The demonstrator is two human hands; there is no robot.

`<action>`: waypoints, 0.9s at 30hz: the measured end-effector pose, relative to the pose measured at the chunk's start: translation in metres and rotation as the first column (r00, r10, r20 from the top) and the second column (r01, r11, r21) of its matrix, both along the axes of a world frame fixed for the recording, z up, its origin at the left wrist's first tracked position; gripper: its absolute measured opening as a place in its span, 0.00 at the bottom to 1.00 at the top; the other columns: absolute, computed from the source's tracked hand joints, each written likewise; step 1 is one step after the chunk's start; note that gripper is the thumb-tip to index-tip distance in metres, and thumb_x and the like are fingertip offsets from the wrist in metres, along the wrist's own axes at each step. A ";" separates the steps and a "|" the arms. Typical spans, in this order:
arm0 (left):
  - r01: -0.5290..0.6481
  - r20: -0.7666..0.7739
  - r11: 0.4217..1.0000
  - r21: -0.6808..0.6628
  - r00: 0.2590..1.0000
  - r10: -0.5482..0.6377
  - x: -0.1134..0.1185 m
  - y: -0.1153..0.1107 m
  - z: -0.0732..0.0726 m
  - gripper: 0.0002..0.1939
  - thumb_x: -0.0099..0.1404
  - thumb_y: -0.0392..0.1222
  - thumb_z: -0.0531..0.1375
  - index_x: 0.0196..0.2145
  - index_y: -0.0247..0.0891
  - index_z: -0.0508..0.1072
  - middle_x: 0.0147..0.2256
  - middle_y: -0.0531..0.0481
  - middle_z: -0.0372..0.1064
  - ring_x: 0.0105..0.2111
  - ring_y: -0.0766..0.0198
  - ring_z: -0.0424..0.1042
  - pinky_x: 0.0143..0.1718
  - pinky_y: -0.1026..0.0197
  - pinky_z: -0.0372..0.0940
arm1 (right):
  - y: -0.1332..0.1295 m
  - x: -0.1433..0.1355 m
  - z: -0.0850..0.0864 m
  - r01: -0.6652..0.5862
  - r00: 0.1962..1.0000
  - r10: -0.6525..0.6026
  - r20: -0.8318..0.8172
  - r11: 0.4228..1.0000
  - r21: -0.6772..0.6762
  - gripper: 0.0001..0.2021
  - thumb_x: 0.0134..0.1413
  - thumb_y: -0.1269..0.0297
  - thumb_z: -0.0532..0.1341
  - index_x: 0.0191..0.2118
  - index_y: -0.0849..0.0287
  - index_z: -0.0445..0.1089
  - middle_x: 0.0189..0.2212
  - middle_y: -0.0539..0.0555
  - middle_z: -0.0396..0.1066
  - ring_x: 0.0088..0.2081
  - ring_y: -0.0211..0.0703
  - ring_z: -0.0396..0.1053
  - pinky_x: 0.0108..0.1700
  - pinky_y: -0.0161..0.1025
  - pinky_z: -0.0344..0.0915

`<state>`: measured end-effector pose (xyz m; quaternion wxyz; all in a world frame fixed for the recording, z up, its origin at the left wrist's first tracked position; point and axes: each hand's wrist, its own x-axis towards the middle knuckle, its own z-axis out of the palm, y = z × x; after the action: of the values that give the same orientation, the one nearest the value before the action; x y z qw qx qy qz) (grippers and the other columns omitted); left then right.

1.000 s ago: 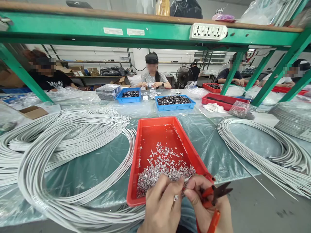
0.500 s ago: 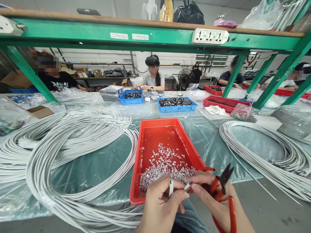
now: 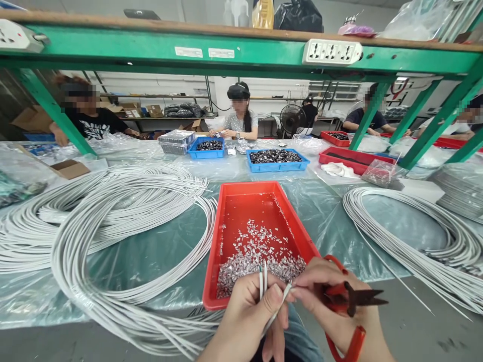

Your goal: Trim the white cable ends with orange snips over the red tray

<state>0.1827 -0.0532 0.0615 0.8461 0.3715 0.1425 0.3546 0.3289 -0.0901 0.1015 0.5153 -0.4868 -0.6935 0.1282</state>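
Observation:
White cables (image 3: 274, 305) are pinched in my left hand (image 3: 251, 314), two ends standing up between its fingers and another reaching toward my right hand (image 3: 332, 296). The fingertips of my right hand close on that cable's end. Red-handled scissors (image 3: 345, 297) are also held in my right hand, their dark blades pointing right. Just beyond my hands, a red tray (image 3: 247, 203) holds many small silvery pieces (image 3: 245, 261) heaped at its near end.
Coiled white cables lie at the left (image 3: 75, 241) and right (image 3: 400, 236). Blue trays (image 3: 277, 167) stand farther back. A green shelf frame (image 3: 264, 55) crosses above the table. Several people sit beyond, one (image 3: 241, 120) at the centre.
The cable between my hands now shows a longer, slanting length, and two ends stand up from my left hand. The scissors have turned so their blades point right. The view has shifted slightly.

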 end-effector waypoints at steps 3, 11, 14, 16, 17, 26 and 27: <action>0.006 -0.010 1.000 0.002 1.000 -0.006 -0.001 -0.001 0.001 0.17 0.59 0.52 0.61 0.28 0.33 0.69 0.16 0.57 0.64 0.08 0.77 0.63 0.05 0.80 0.50 | 0.000 -0.002 -0.005 0.027 0.999 -0.026 -0.048 1.000 0.014 0.08 0.46 0.72 0.67 0.30 0.51 0.70 0.21 0.43 0.68 0.21 0.34 0.64 0.23 0.30 0.61; -0.011 -0.239 0.997 0.076 0.971 0.029 -0.007 -0.006 0.018 0.23 0.56 0.58 0.61 0.24 0.32 0.66 0.15 0.58 0.61 0.09 0.79 0.61 0.07 0.81 0.48 | -0.005 0.000 0.005 -0.036 0.999 0.036 0.010 0.999 -0.019 0.06 0.50 0.72 0.64 0.27 0.55 0.68 0.21 0.44 0.67 0.21 0.33 0.64 0.24 0.29 0.61; 0.032 -0.351 0.996 0.082 0.936 -0.001 -0.009 -0.005 0.021 0.27 0.50 0.63 0.62 0.25 0.32 0.67 0.16 0.56 0.62 0.08 0.80 0.59 0.06 0.79 0.44 | -0.006 0.003 0.007 -0.103 0.993 0.107 0.039 0.991 -0.085 0.08 0.51 0.74 0.61 0.26 0.56 0.65 0.21 0.44 0.63 0.21 0.34 0.60 0.24 0.30 0.57; 0.068 -0.381 0.994 0.087 0.924 -0.030 -0.008 -0.004 0.021 0.29 0.48 0.65 0.61 0.25 0.32 0.68 0.17 0.55 0.63 0.08 0.80 0.58 0.06 0.78 0.42 | -0.007 0.003 0.006 -0.129 0.990 0.134 0.038 0.985 -0.111 0.08 0.51 0.74 0.60 0.26 0.56 0.62 0.21 0.45 0.59 0.22 0.34 0.59 0.25 0.31 0.55; 0.069 -0.385 0.993 0.091 0.923 -0.028 -0.007 -0.004 0.021 0.29 0.48 0.65 0.61 0.25 0.32 0.68 0.17 0.55 0.63 0.08 0.80 0.57 0.06 0.78 0.41 | -0.007 0.003 0.005 -0.129 0.990 0.133 0.035 0.985 -0.115 0.08 0.52 0.74 0.59 0.26 0.57 0.61 0.21 0.45 0.58 0.23 0.35 0.58 0.25 0.32 0.55; -0.376 -0.426 0.880 0.290 0.773 0.471 0.005 -0.014 0.020 0.22 0.53 0.59 0.63 0.26 0.34 0.68 0.12 0.61 0.56 0.11 0.77 0.56 0.13 0.76 0.51 | -0.003 -0.018 -0.011 0.031 0.996 -0.030 -0.087 0.999 0.020 0.08 0.52 0.72 0.58 0.26 0.55 0.59 0.21 0.45 0.56 0.24 0.36 0.57 0.25 0.32 0.53; -0.425 -0.428 0.850 0.311 0.736 0.525 0.006 -0.014 0.020 0.22 0.53 0.58 0.63 0.27 0.34 0.68 0.12 0.61 0.56 0.11 0.77 0.57 0.13 0.75 0.52 | -0.002 -0.021 -0.011 0.049 0.993 -0.044 -0.111 0.998 0.045 0.08 0.52 0.72 0.58 0.25 0.55 0.60 0.20 0.45 0.56 0.23 0.36 0.57 0.24 0.32 0.53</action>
<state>0.1884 -0.0668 0.0813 0.6206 0.4807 0.4111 0.4635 0.3078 -0.0924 0.0906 0.5673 -0.4825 -0.6554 0.1262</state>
